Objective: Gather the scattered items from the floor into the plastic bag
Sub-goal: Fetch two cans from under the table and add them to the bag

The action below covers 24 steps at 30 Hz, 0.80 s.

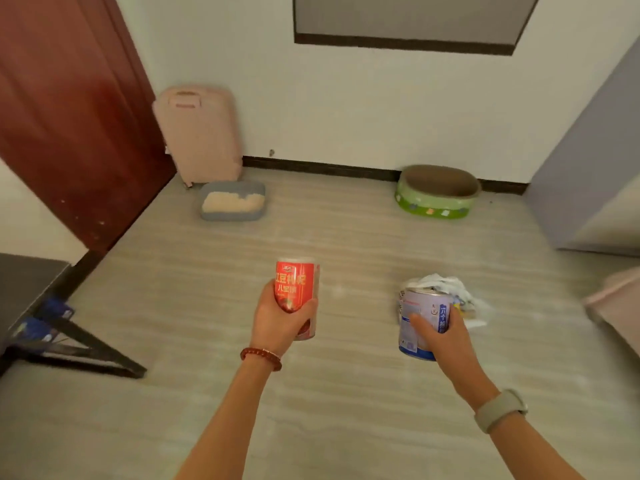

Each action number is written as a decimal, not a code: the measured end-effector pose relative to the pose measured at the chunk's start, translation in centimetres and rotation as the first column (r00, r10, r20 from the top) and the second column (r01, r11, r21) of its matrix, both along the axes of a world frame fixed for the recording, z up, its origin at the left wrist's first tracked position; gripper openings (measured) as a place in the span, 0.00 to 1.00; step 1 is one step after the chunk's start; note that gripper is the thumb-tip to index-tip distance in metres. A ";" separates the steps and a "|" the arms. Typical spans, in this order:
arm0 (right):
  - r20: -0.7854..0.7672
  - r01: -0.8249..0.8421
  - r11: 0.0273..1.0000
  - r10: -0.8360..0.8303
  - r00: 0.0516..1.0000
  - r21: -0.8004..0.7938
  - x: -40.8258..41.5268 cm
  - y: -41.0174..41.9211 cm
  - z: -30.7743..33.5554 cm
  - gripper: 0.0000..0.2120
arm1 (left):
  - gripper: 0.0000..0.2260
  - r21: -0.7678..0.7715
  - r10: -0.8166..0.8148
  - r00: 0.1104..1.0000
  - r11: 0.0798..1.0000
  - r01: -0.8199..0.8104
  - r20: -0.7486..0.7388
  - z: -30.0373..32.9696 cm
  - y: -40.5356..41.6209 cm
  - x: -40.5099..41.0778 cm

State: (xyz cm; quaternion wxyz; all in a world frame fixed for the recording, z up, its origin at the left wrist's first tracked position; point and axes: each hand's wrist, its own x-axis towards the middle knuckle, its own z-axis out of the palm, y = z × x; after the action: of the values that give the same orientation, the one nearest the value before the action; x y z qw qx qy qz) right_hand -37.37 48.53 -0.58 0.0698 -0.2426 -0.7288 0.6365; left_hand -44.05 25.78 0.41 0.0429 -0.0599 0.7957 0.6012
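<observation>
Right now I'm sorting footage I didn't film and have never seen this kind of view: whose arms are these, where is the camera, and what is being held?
The single picture comes from a camera worn on a person's head, looking forward and down, so the arms are the wearer's own. The left hand grips a red can. The right hand grips a white and blue can. Just beyond it, a crumpled plastic bag lies on the floor. Against the far wall sit a grey tray and a green oval bed.
</observation>
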 end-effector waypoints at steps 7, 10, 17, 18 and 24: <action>0.064 0.303 0.953 -0.301 0.951 -0.025 2.9 16.8 -1.7 0.17 | 0.19 0.020 -0.277 0.958 0.961 0.277 0.069 -1.6 19.1 -2.1; 0.118 0.418 0.907 -0.411 0.904 -0.052 2.9 21.6 -3.4 0.17 | 0.21 -0.012 -0.368 0.919 0.928 0.373 0.138 -3.1 24.5 -3.7; 0.223 0.587 0.807 -0.561 0.797 -0.067 -2.3 30.3 -7.0 0.16 | 0.24 -0.077 -0.491 0.843 0.853 0.517 0.220 -6.6 36.4 -13.5; 0.236 0.610 0.789 -0.581 0.779 -0.071 -3.5 31.6 -7.3 0.16 | 0.24 -0.078 -0.507 0.831 0.842 0.534 0.227 -7.0 38.3 -15.3; 0.314 0.636 0.767 -0.586 0.747 -0.080 -9.4 38.5 -8.4 0.17 | 0.25 -0.091 -0.560 0.771 0.789 0.608 0.304 -9.4 47.5 -22.6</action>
State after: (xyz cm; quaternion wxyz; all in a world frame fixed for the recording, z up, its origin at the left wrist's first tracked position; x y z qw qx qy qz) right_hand -46.79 87.06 -9.02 0.1525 -0.5583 -0.5496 0.6024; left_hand -66.62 73.24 -9.01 0.3267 0.1090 0.8137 0.4683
